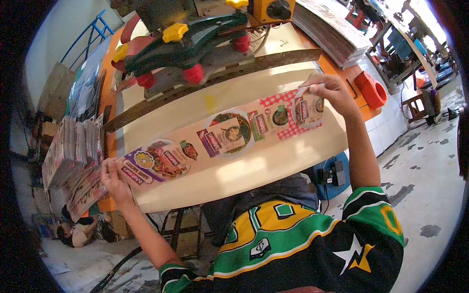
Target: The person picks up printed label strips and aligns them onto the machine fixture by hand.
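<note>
A long printed strip with food pictures and a red checked pattern is stretched between my hands over a cream-coloured work surface. My left hand pinches its lower left end, thumb on top. At the upper right end, my right hand grips the corner with bent fingers. The strip slants up to the right and looks nearly flat; whether its middle touches the surface I cannot tell. Just beyond it, a dark metal bar runs across the surface.
Behind the bar stands a dark green machine arm with red feet and yellow knobs. Printed bundles are piled at the left. A stack of boards and a red holder are at the right, a blue stool below.
</note>
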`<state>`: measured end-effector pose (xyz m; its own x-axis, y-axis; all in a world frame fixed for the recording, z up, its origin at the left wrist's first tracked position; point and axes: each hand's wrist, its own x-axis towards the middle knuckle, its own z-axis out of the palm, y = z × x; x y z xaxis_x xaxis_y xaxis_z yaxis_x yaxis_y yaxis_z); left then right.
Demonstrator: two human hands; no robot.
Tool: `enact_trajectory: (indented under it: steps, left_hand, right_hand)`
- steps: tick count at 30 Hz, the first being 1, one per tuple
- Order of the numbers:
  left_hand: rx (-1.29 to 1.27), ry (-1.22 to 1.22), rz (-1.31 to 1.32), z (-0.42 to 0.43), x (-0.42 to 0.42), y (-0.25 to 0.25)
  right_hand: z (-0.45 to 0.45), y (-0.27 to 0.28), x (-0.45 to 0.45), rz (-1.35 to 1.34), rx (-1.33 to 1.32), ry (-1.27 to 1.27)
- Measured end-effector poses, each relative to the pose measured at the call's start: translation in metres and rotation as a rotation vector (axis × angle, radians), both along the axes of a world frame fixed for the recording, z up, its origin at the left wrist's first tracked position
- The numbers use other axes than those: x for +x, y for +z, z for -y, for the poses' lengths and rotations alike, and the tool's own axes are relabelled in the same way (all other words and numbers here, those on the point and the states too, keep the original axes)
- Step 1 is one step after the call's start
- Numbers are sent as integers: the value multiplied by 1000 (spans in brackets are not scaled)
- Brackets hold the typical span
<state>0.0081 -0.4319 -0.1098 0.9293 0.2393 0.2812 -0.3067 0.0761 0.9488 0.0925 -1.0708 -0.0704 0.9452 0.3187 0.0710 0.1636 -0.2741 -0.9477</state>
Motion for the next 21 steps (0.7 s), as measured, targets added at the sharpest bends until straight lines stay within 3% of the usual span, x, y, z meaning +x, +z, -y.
enact_trajectory:
  steps: [3,7,11,13,19,21]
  left_hand:
    - [-103,20,117,-3,5,13]
    - [-163,-126,204,22,7,39]
    - [-158,-128,98,3,10,5]
    - [-280,-188,138,-2,8,-8]
    - [-180,-15,-14,-21,8,-35]
    - [-192,28,-65,7,7,-28]
  right_hand:
    - [25,9,-1,220,81,-39]
    - [35,27,-16,248,250,-15]
    - [43,13,-22,235,86,0]
    - [38,5,-26,202,213,-12]
    - [24,-6,-25,204,272,20]
    - [27,-21,-23,160,316,4]
